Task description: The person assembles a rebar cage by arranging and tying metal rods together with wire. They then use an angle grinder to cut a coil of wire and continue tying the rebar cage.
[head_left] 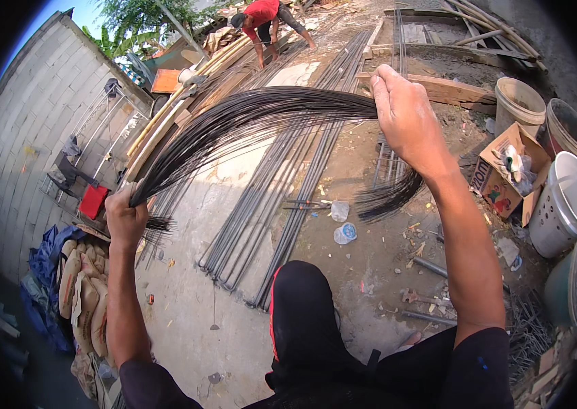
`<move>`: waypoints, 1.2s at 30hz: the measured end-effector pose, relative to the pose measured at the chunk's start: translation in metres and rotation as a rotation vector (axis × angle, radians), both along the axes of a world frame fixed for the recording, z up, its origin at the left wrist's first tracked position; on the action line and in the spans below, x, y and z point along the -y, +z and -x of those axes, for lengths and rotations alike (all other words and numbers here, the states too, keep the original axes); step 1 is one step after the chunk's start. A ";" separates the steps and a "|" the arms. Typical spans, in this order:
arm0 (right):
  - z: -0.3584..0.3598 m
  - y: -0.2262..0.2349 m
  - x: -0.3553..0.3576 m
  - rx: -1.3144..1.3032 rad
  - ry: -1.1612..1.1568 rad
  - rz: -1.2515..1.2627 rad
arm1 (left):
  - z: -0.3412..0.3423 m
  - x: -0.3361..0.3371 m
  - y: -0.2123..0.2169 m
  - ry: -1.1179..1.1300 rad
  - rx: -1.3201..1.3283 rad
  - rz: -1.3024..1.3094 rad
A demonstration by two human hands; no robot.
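Observation:
A thick bundle of thin black binding wire (pixel 254 105) arches in the air between my two hands. My left hand (pixel 127 217) is closed round one end, with short wire tips poking out past the fist. Higher and to the right, my right hand (pixel 403 114) grips the bundle near its other end. Beyond that fist a loose tail of wire (pixel 394 198) droops and fans out over the dirt. Below the arch, long steel reinforcing bars (pixel 261 211) with bent near ends lie on the ground.
A person in a red shirt (pixel 261 13) bends over bars at the back. Buckets (pixel 561 204) and a cardboard box (pixel 510 174) line the right. Filled sacks (pixel 87 300) and a blue tarp (pixel 47 293) lie left by a block wall (pixel 36 129). A plastic cup (pixel 345 234) is on the ground.

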State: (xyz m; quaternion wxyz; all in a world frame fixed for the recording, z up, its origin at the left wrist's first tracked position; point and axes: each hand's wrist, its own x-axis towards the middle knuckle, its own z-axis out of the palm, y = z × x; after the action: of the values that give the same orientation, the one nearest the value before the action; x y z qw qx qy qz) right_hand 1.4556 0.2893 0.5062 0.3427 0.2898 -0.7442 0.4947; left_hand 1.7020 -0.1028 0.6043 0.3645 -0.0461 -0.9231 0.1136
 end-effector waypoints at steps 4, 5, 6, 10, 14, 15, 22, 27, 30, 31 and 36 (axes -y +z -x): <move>0.002 0.004 0.017 0.075 0.012 0.113 | 0.036 0.010 -0.029 0.073 0.140 -0.506; 0.006 0.003 0.013 0.092 -0.019 0.122 | 0.057 -0.013 -0.058 0.047 0.256 -0.785; 0.001 0.009 0.013 0.082 -0.024 0.146 | 0.064 -0.016 -0.084 -0.058 0.307 -0.901; 0.008 0.036 0.008 -0.175 -0.169 0.010 | 0.070 -0.061 -0.134 -0.315 0.411 -1.226; 0.015 0.000 -0.015 -0.207 -0.187 -0.193 | 0.072 -0.085 -0.134 -0.307 0.298 -0.882; 0.015 -0.001 -0.016 -0.242 -0.176 -0.220 | 0.065 -0.098 -0.117 -0.225 0.212 -0.695; -0.033 0.025 -0.028 -0.206 -0.174 -0.013 | 0.134 -0.168 -0.075 -0.621 0.403 -0.768; -0.012 0.033 -0.025 -0.057 -0.168 0.045 | 0.117 -0.157 -0.059 -0.661 0.401 -1.021; 0.003 0.035 -0.041 -0.129 -0.361 0.043 | 0.122 -0.162 -0.066 -0.707 0.574 -1.131; 0.003 0.035 -0.043 -0.134 -0.398 0.065 | 0.122 -0.166 -0.067 -0.664 0.604 -1.136; -0.023 0.041 -0.040 0.101 -0.281 0.050 | 0.119 -0.166 -0.060 -0.342 0.790 -0.830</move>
State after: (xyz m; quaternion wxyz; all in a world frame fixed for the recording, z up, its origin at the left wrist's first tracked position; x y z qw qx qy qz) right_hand 1.4784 0.3293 0.5469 0.3778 0.1488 -0.7813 0.4741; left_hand 1.5831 0.0631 0.5446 -0.0059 -0.0866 -0.9354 -0.3428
